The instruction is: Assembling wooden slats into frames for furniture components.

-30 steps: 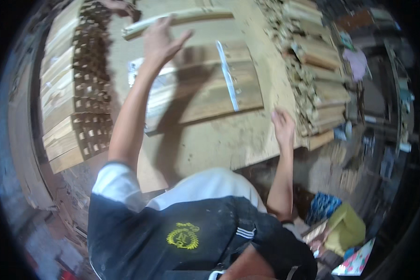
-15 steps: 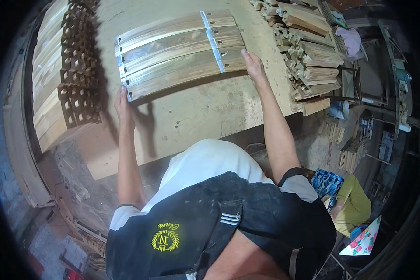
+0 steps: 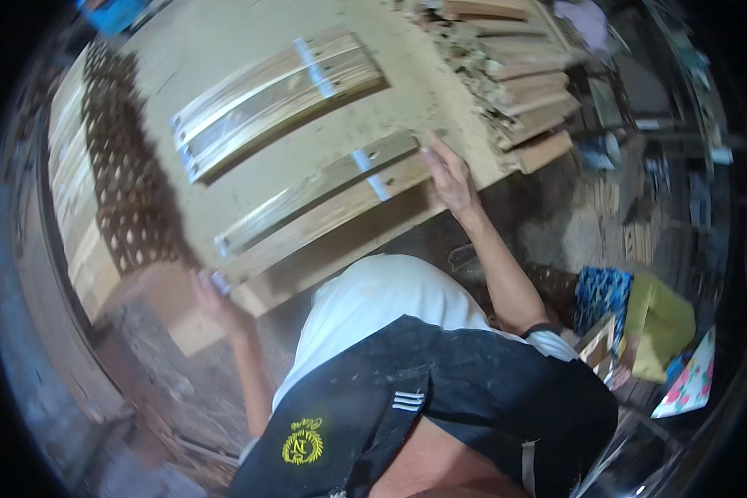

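Note:
Wooden slats with oval slots near their ends lie on the table in two groups, with whitish-blue strips across them. The far pair of slats (image 3: 266, 104) lies together. Closer to me is another slat (image 3: 324, 192), and beside it the nearest slat (image 3: 324, 222) is held by its two ends. My left hand (image 3: 222, 305), smeared by motion, is closed at its left end. My right hand (image 3: 451, 177) grips the right end, thumb on top and fingers partly hidden.
A tall stack of slotted slats (image 3: 79, 191) stands along the left of the pale table (image 3: 398, 70). Several wood pieces (image 3: 527, 100) are piled on the right. A blue object (image 3: 112, 15) sits at the far left. Someone in yellow-green trousers (image 3: 657, 319) is at the lower right.
The slats, side by side before, are now split into a far pair and nearer ones. Both my hands have come closer to me with the nearest slat, and the view has shifted.

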Tool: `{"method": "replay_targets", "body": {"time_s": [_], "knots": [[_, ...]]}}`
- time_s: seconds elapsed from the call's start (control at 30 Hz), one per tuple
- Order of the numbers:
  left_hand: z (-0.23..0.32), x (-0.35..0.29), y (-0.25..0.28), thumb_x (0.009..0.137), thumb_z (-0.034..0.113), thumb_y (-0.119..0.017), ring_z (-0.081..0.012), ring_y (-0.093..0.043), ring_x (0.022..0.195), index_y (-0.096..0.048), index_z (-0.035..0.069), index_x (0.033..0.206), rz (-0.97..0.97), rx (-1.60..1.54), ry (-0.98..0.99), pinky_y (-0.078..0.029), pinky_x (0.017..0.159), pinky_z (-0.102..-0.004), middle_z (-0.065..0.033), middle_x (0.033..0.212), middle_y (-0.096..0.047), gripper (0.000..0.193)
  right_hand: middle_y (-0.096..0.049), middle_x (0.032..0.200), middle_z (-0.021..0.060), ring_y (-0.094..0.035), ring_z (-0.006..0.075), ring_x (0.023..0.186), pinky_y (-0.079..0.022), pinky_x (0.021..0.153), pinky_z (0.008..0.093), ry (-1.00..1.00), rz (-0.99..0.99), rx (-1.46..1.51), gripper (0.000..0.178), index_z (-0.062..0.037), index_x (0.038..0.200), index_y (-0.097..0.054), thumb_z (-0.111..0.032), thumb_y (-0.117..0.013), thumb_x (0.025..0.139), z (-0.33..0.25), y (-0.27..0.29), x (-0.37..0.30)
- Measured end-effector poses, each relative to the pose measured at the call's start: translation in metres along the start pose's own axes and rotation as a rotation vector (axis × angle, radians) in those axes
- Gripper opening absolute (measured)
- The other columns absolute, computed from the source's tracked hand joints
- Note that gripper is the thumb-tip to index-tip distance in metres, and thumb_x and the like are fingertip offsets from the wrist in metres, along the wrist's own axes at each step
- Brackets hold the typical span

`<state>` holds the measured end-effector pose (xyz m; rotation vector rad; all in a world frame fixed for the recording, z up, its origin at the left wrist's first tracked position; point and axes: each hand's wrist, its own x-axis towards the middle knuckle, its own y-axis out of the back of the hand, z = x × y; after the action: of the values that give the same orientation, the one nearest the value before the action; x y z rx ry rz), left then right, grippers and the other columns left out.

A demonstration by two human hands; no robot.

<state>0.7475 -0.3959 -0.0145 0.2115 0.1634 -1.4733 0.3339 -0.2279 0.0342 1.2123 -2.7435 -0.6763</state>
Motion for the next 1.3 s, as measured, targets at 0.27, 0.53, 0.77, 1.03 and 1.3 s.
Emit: {"method": "replay_targets", "body": {"time_s": [0.27,0.53,0.77,1.03,1.3], "knots": [[0.020,0.102,-0.055,0.098,0.042,-0.058,-0.0165,-0.054,0.109,-0.056,0.002,0.126,-0.207,-0.127,-0.090,-0.042,0.095,-0.0315,-0.0061,0.118,-0.058,0.049,-0.038,0.147,0.0339,-0.039,0.0390,0.139,-0.030,0.116,0.0375,0.099,0.004,0.007,0.101,0.0139,0.144,-0.032,-0.067,-0.055,0.088,-0.016,-0.033,0.100],[-0.015,0.138,-0.029,0.100,0.035,-0.057,-0.0315,-0.048,0.133,-0.036,-0.004,0.148,-0.408,0.419,-0.073,-0.040,0.108,-0.0411,-0.0277,0.147,-0.043,0.066,-0.054,0.134,0.0283,-0.056,0.0335,0.125,-0.045,0.104,0.0366,-0.015,-0.016,-0.036,0.075,0.0031,0.138,-0.049,-0.050,-0.068,0.088,-0.002,-0.010,0.062],[0.036,0.110,-0.077,0.094,0.018,-0.068,-0.0312,-0.048,0.133,-0.036,-0.002,0.149,-0.379,0.360,-0.253,-0.044,0.105,-0.0375,-0.0287,0.148,-0.040,0.067,-0.071,0.089,0.0160,-0.070,0.0233,0.076,-0.056,0.066,0.0354,-0.306,1.169,-0.270,0.057,0.0010,0.108,-0.062,-0.043,-0.078,0.077,0.111,0.165,-0.009],[0.080,0.036,-0.170,0.093,0.019,-0.069,-0.0283,-0.048,0.133,-0.042,-0.002,0.146,-0.634,0.539,-0.556,-0.042,0.106,-0.0395,-0.0230,0.145,-0.048,0.063,-0.067,0.116,0.0231,-0.064,0.0337,0.111,-0.051,0.095,0.0370,-0.565,0.972,-0.143,0.081,0.0026,0.120,-0.057,-0.049,-0.082,0.063,0.174,0.200,0.037],[0.050,-0.072,-0.186,0.094,0.017,-0.067,-0.0300,-0.046,0.133,-0.039,0.000,0.147,-0.652,0.407,-0.355,-0.050,0.099,-0.0380,-0.0185,0.147,-0.044,0.063,-0.063,0.113,0.0101,-0.065,0.0237,0.104,-0.055,0.092,0.0409,-0.031,0.733,1.219,0.044,-0.0017,0.126,-0.052,-0.007,-0.059,0.083,0.134,0.225,-0.075]]}}
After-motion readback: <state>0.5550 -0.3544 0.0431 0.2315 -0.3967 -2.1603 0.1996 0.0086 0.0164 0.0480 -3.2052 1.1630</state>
